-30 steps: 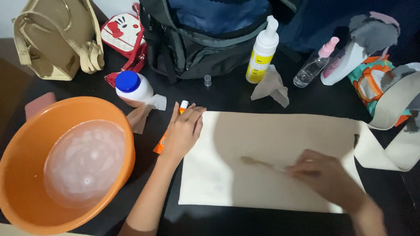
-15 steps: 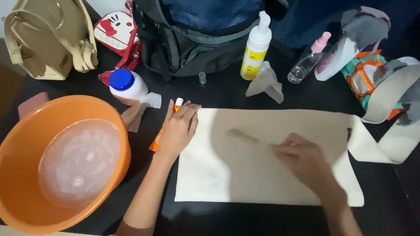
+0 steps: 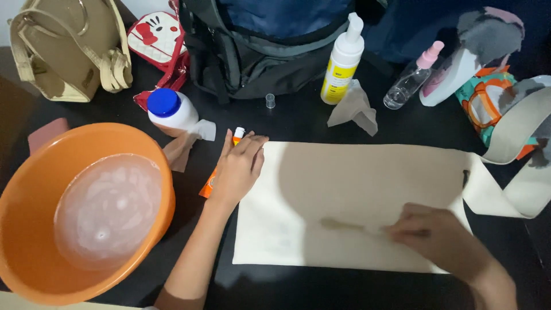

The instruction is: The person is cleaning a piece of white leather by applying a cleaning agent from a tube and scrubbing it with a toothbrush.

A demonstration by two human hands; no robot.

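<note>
Cream canvas tote bag (image 3: 356, 201) flat on black tabletop (image 3: 298, 115). Left hand (image 3: 238, 169), fingers spread flat, pinning bag's left edge, over orange tube (image 3: 209, 183). Right hand (image 3: 433, 232) grip closed on thin brush-like tool (image 3: 344, 225), blurred; darker patch under it, rest unworked. Orange plastic basin (image 3: 34, 229) of foamy water at left; bottles and bags behind.

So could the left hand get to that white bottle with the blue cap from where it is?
Probably yes. The left hand rests on the cloth's left edge, over an orange tube. The white bottle lies just up and left, with only a small paper scrap between.
</note>
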